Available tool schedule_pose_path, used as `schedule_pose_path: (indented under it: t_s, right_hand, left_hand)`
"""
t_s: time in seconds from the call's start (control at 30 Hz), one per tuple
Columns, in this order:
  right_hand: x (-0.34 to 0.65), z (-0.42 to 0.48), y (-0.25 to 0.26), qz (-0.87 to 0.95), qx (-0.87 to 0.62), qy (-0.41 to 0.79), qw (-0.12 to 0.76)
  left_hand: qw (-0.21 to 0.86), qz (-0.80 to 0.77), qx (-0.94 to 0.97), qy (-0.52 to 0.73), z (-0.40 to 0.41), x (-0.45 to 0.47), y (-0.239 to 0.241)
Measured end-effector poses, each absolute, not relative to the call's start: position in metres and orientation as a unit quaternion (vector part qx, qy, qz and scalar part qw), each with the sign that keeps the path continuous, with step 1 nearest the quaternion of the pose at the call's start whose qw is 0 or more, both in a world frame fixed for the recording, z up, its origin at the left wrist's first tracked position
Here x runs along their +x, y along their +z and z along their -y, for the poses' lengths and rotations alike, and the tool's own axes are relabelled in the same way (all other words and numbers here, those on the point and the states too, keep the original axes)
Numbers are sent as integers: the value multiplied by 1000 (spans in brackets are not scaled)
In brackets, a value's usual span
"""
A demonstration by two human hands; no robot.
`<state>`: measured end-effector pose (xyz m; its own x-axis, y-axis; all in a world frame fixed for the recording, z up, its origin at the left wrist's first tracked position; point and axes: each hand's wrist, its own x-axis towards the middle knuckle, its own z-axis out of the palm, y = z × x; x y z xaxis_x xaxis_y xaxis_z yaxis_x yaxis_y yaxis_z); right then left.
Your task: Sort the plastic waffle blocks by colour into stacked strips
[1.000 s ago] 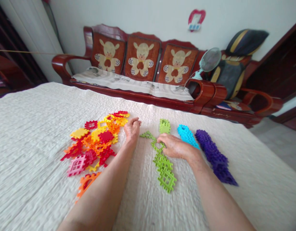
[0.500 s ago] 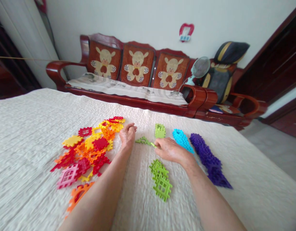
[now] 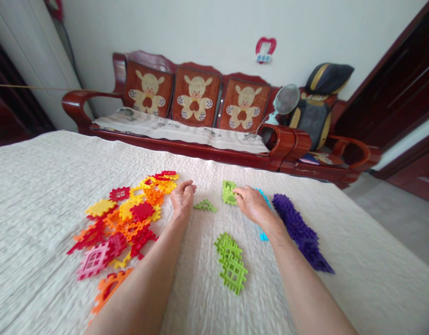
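My right hand [image 3: 253,204] pinches the right edge of a light-green toothed plastic building piece [image 3: 229,187], which lies on or just over another green piece; the fingers partly cover it. My left hand [image 3: 182,197] rests on its side on the cloth with the fingers curled, and no piece shows in it. Between the hands lies a green triangular piece [image 3: 205,205]. Nearer to me, a row of overlapping green pieces [image 3: 231,267] lies flat. Left of my left hand spreads a mixed heap of red, yellow, orange and pink pieces [image 3: 130,209].
Light-blue pieces [image 3: 264,236] lie partly hidden under my right forearm. Farther right runs a row of dark-purple pieces [image 3: 298,228]. A white quilted cloth [image 3: 43,186] covers the surface. Behind it stand a wooden sofa [image 3: 186,148] and a small fan [image 3: 287,100].
My right hand has moved up and right, carrying a green piece from beside the triangle to the upper green piece. My left hand has hardly moved.
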<state>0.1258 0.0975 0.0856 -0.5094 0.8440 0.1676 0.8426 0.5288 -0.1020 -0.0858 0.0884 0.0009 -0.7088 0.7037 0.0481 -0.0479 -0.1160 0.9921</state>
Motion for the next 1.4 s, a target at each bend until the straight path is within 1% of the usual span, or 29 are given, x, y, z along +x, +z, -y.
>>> schedule_pose_path:
  t_s: [0.27, 0.67, 0.87, 0.93, 1.03, 1.13, 1.2, 1.27, 1.33, 1.4]
  right_hand:
    - [125, -99, 81, 866, -494, 28, 76]
    - [125, -98, 85, 828, -548, 9, 121]
    - [122, -94, 90, 847, -510, 39, 142]
    - [118, -87, 93, 860, -489, 70, 125]
    - [119, -69, 96, 876, -451, 162, 62]
    - [132, -42, 97, 900, -360, 246, 10]
    - [144, -21, 93, 909, -324, 263, 0]
    - [154, 2, 82, 907, -326, 267, -2]
    - [157, 24, 67, 907, -335, 254, 27]
    - [153, 41, 52, 903, -357, 225, 81]
  left_hand:
    - [271, -604, 269, 700, -88, -85, 1]
    - [272, -599, 272, 703, -89, -86, -1]
    - [268, -597, 274, 705, -89, -86, 0]
    - [258, -598, 285, 703, -89, -85, -2]
    - [244, -601, 301, 699, -90, -86, -6]
    - [237, -601, 301, 701, -91, -86, -8]
    - [239, -599, 299, 704, -91, -86, -8]
    - [238, -597, 300, 705, -90, -86, -7]
    - [235, -598, 302, 705, -89, -85, -6]
    - [235, -596, 302, 706, -88, -84, -5]
